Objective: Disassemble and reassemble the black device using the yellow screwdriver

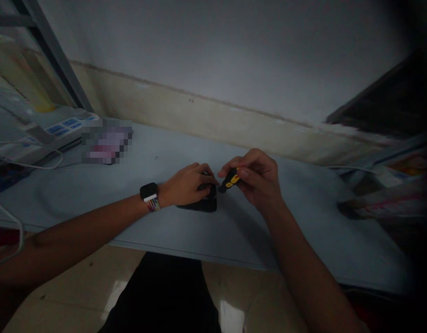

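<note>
My left hand [191,185] rests on a black flat device [199,205] on the desk, its fingers bent over the right end. The hand covers most of the device, so I cannot make out its kind. Just to the right, my right hand [257,178] pinches a short black-and-yellow screwdriver [230,180] between thumb and fingers. The screwdriver slants down to the left, its lower end close to the fingertips of my left hand. Whether it touches the device is too dim to tell. A dark watch [149,191] with a patterned band is on my left wrist.
The pale blue desk [165,231] meets a wall behind. At the left are a phone-like blurred item [107,144], a white power strip [66,127] and white cables [43,166]. A wrapped package [383,201] lies at the right. The desk's front edge runs above my lap.
</note>
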